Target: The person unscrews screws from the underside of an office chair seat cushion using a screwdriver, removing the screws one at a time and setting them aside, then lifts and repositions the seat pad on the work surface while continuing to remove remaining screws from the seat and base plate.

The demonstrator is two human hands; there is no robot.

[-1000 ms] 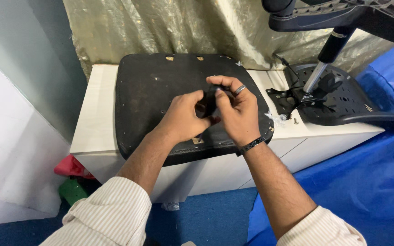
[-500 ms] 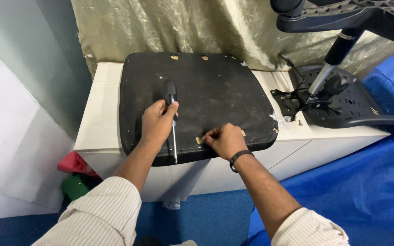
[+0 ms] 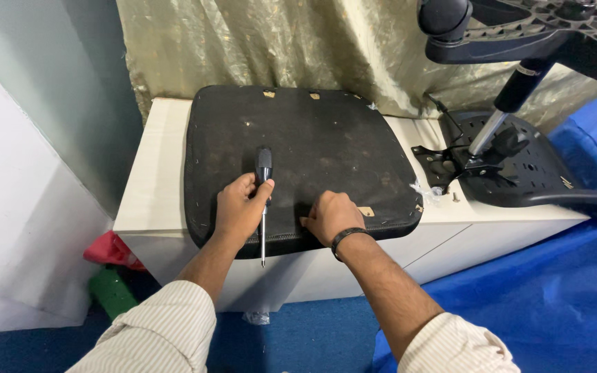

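A black chair seat pad [image 3: 312, 145] lies upside down on a white cabinet [image 3: 153, 179]. My left hand [image 3: 240, 207] grips a screwdriver [image 3: 263, 200] by its black handle, with the metal shaft pointing toward me past the pad's front edge. My right hand [image 3: 329, 215] rests on the pad near its front edge, fingers curled down beside a small tan tag [image 3: 365, 211]. A black band circles my right wrist.
A black chair base with a gas cylinder [image 3: 492, 148] lies on the cabinet's right end, under a chair's star legs [image 3: 554, 34]. A gold curtain [image 3: 278, 41] hangs behind. Blue sheet [image 3: 554, 290] covers the floor at right; red and green items [image 3: 108, 266] sit lower left.
A second ago both hands were together over the pad's middle. They have parted: the left now holds the screwdriver, and the right has dropped to the pad's front edge.
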